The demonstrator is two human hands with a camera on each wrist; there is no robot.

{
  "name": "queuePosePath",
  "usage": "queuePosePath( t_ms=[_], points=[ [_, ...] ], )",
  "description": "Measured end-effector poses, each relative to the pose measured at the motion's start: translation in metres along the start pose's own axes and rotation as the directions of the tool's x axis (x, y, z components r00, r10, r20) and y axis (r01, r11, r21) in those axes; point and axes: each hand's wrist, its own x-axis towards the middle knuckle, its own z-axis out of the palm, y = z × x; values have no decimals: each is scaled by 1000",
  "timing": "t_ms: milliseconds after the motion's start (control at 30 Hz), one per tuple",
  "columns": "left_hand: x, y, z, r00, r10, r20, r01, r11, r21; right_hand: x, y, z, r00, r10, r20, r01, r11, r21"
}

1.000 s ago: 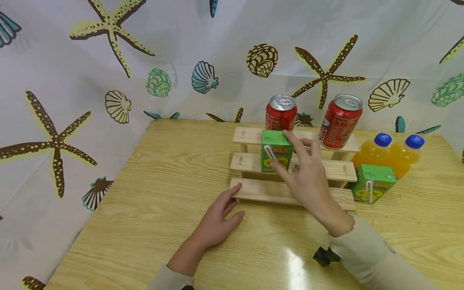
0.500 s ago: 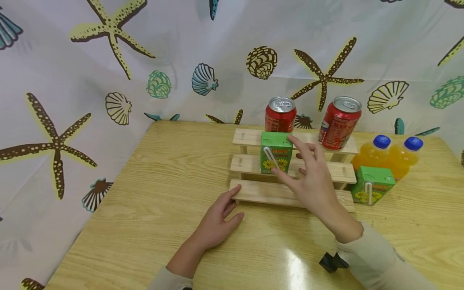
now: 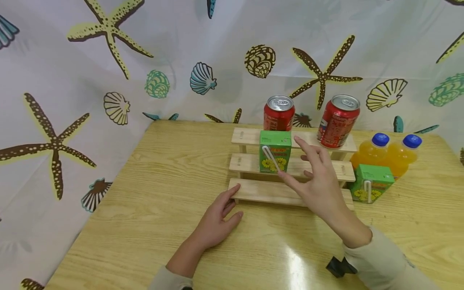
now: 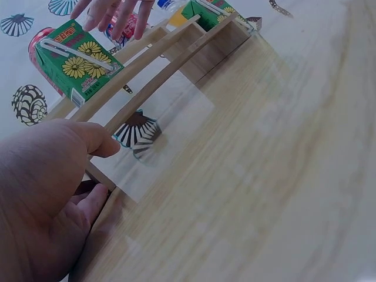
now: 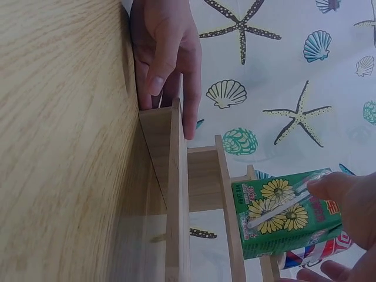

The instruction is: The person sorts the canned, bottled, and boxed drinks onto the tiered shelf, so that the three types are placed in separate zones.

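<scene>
A green drink carton (image 3: 274, 155) with yellow flowers and a white straw stands on the middle step of a three-step wooden rack (image 3: 253, 191). To its right my right hand (image 3: 320, 185) has its fingers and thumb spread, the index finger apart from the carton. The thumb tip is close to the straw side; contact cannot be told. My left hand (image 3: 217, 221) holds the left end of the lowest step, index finger on top and other fingers at the end. In the left wrist view, fingers (image 4: 97, 141) straddle that step end. Two red soda cans (image 3: 278, 114) occupy the top step, the right one leaning.
A second green drink carton (image 3: 373, 183) stands on the table (image 3: 163, 173) against the rack's right end. Behind it are two orange juice bottles (image 3: 402, 155) with blue caps. A patterned cloth (image 3: 224, 36) hangs behind the table.
My right hand has drawn away from the drink carton, rightward and slightly down, its index finger leaving the carton's top. The carton stays on the middle step. The left hand keeps its place.
</scene>
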Motion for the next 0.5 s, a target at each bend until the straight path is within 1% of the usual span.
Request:
queuePosePath(
  t_ms=[200, 333, 500],
  points=[
    [1, 0, -1, 1000, 13, 1, -13, 1000, -10, -4, 2, -3, 1000, -24, -13, 24, 1000, -8],
    [1, -1, -1, 1000, 10, 3, -10, 1000, -17, -7, 4, -5, 999, -42, -14, 42, 999, -6],
    [0, -2, -1, 1000, 9, 5, -9, 1000, -16, -11, 7, -9, 999, -39, -9, 39, 999, -6]
  ],
)
